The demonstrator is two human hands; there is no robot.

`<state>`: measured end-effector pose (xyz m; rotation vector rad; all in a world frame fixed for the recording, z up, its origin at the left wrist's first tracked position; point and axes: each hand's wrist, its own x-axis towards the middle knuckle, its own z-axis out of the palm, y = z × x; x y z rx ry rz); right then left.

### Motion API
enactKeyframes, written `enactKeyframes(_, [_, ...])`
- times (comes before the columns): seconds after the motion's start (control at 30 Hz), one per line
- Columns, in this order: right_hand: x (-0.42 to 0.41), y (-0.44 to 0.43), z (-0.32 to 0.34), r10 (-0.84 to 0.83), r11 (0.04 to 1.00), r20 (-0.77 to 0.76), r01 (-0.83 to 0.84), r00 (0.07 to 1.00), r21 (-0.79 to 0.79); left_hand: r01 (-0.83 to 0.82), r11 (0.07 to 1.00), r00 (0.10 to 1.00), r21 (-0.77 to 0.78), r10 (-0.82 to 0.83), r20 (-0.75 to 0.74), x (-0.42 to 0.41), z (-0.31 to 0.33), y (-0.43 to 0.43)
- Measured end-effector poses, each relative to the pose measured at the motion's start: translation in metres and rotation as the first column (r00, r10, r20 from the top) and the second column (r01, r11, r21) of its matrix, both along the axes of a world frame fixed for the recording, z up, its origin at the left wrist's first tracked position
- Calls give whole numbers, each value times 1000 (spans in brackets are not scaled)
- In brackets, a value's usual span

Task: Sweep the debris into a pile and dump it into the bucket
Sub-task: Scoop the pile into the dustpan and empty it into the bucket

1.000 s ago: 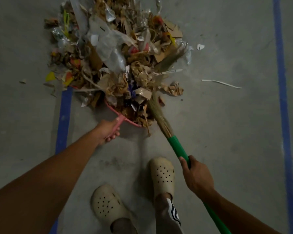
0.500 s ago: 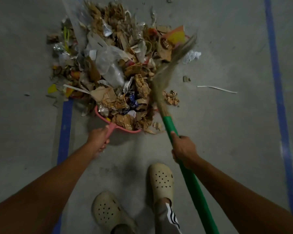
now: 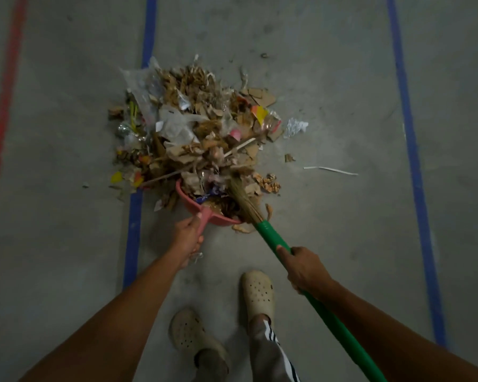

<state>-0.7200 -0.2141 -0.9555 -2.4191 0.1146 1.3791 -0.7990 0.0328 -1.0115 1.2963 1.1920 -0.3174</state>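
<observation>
Scene: looking down on a dim grey concrete floor [image 3: 329, 78].
Debris pile [image 3: 204, 128]: heaped mid-floor, covering a stretch of the left blue tape line [image 3: 134, 216]; torn cardboard, crumpled brown paper, clear plastic film, foil scraps, yellow and pink bits.
Dustpan [image 3: 196, 209]: pink, mouth pushed into the near edge of the pile, loaded with brown paper and a blue wrapper; flat on the floor or slightly tilted, hard to tell from this angle.
Left hand [image 3: 188, 239]: curled tight round the dustpan's short handle, thumb on top.
Broom [image 3: 273, 241]: green handle slanting up from lower right to straw bristles [image 3: 242, 198]; bristles lying over the dustpan's right side, touching the debris there.
Right hand [image 3: 305, 268]: wrapped round the green handle partway along, one digit stretched up the shaft.
Strays: white paper strip [image 3: 331, 170] well to the right of the pile; crumpled foil piece [image 3: 294, 126] just beside its right edge; small cardboard chip [image 3: 289, 158] between the two.
Floor marks: second blue line [image 3: 409, 150] at far right; red line [image 3: 3, 119] at far left.
Feet: cream perforated right clog [image 3: 258, 293] ahead of left clog [image 3: 189, 332], bottom centre; striped trouser leg [image 3: 271, 351] above the right one.
</observation>
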Motion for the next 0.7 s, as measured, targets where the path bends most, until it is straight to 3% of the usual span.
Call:
enactKeyframes(0.27, [2, -17, 136, -53, 997, -21, 54, 998, 52, -5, 999, 999, 41, 3, 46, -5, 152, -17])
enactKeyframes(0.7, [4, -33, 315, -118, 990, 48, 114, 992, 82, 4, 997, 990, 79, -15, 142, -14, 315, -7])
